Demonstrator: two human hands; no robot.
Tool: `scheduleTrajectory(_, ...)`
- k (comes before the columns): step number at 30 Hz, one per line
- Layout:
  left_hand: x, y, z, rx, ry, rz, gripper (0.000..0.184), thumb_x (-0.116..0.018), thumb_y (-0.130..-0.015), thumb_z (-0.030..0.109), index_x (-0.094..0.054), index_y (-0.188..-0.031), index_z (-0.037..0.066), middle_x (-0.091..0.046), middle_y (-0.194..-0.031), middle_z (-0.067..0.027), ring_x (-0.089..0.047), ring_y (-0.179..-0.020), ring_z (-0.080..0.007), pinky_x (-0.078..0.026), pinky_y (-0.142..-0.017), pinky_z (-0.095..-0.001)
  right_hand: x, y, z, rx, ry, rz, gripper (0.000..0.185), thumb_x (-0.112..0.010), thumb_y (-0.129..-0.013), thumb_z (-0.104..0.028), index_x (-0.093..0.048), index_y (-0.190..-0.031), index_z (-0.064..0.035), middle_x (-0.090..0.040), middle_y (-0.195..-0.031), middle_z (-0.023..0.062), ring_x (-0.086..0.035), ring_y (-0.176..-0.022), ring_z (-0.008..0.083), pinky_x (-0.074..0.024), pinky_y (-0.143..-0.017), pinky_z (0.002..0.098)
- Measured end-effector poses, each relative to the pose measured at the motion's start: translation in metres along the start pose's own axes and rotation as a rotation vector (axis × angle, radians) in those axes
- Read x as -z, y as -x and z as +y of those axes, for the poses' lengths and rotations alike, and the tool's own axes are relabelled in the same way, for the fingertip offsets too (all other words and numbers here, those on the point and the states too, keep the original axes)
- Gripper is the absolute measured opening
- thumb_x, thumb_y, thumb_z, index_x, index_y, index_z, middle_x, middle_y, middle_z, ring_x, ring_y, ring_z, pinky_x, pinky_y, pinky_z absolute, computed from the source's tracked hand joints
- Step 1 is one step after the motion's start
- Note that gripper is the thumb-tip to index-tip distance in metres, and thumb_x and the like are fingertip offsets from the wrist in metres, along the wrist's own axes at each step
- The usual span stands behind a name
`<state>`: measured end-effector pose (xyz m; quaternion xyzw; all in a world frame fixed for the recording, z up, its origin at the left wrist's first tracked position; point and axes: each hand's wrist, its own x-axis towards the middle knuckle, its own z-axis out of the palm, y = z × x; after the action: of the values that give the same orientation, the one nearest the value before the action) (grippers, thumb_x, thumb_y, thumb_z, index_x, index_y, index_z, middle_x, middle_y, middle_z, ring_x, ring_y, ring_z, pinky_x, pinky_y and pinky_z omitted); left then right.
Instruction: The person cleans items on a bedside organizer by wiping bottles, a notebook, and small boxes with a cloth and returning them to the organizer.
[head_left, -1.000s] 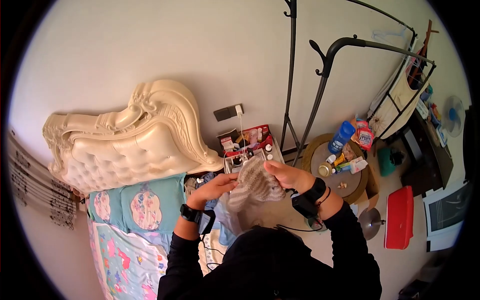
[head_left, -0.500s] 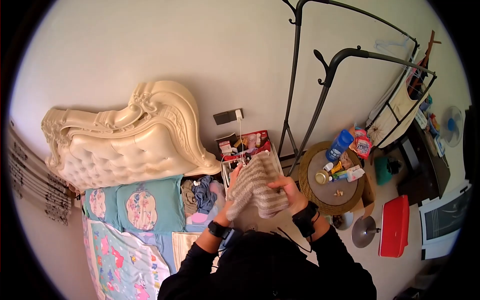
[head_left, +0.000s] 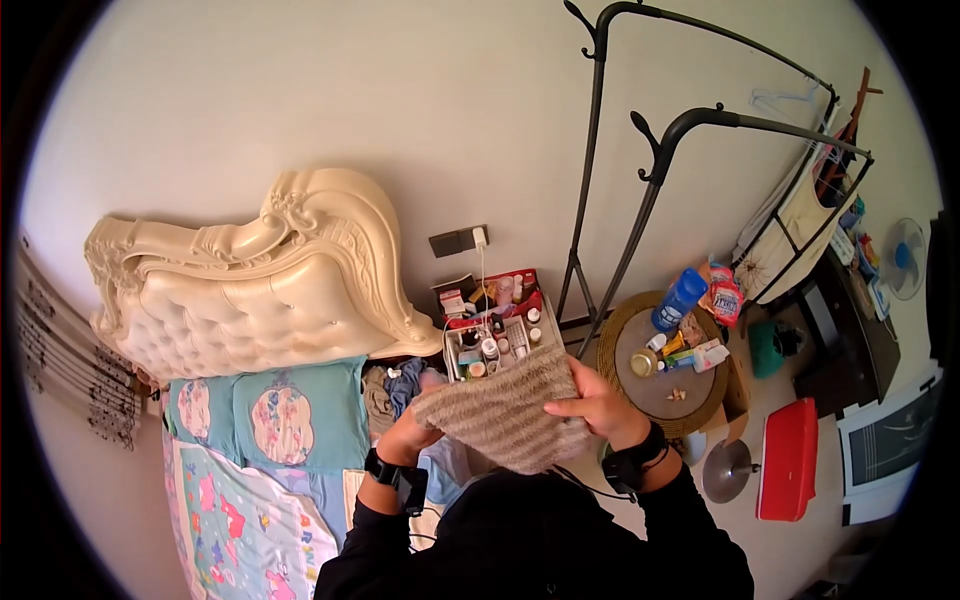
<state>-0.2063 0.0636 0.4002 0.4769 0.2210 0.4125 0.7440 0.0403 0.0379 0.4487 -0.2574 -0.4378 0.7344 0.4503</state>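
A fuzzy towel (head_left: 508,410), striped in beige and brown, is stretched between my hands in front of my chest. My left hand (head_left: 408,428) grips its left end, with the fingers partly hidden behind the cloth. At the right end my right hand (head_left: 598,402) pinches the towel, thumb on top and the other fingers underneath. Just beyond the towel is a bedside table carrying a white basket (head_left: 463,368) of small bottles and jars; the cloth covers its near side.
To the left is a bed with a cream tufted headboard (head_left: 240,300), teal pillows (head_left: 285,415) and rumpled clothes (head_left: 405,385). A round woven stool (head_left: 625,395) at right bears a blue can (head_left: 680,298) and small items. A black clothes rack (head_left: 625,225) rises behind it; a red stool (head_left: 788,460) stands farther right.
Both hands have come down closer to my body, the left moving outward. The towel has gone from bunched and hanging to spread wide, uncovering the bottles in the basket.
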Motion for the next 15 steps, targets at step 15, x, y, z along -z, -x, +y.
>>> scheduleTrajectory(15, -0.013, -0.022, -0.005, -0.143, -0.315, 0.076, 0.05, -0.053, -0.074, 0.021, -0.041, -0.117, -0.001, -0.045, -0.118, -0.012, -0.041, -0.111, -0.0229, -0.029, -0.094, -0.0326, 0.019, -0.013, 0.067, -0.069, -0.418, 0.294, 0.051, -0.048, -0.082, -0.036, -0.029, -0.118, -0.0047, -0.042, -0.113, 0.0134, -0.043, -0.106, 0.0257, -0.0385, -0.084, 0.0365)
